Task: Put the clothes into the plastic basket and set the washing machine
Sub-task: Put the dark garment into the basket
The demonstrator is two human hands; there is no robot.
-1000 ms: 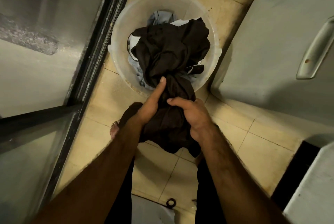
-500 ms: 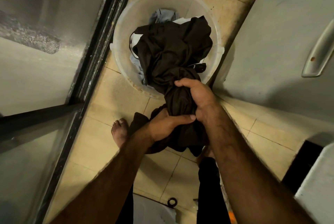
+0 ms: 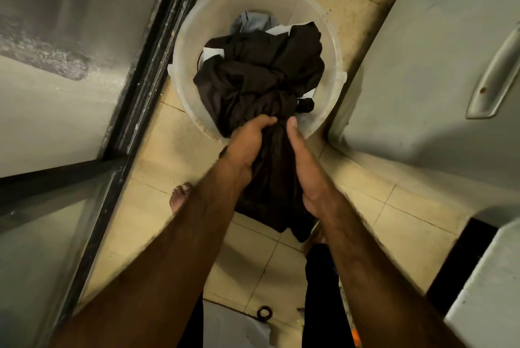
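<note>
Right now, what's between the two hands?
Head view: the dark garment, bunched. The left hand grips it, the right hand lays its thumb along it; its upper part sits in the plastic basket.

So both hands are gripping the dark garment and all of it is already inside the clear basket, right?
Not all. The head view shows left hand and right hand gripping the dark garment, but only its upper part is inside the clear basket; the rest hangs outside.
</note>
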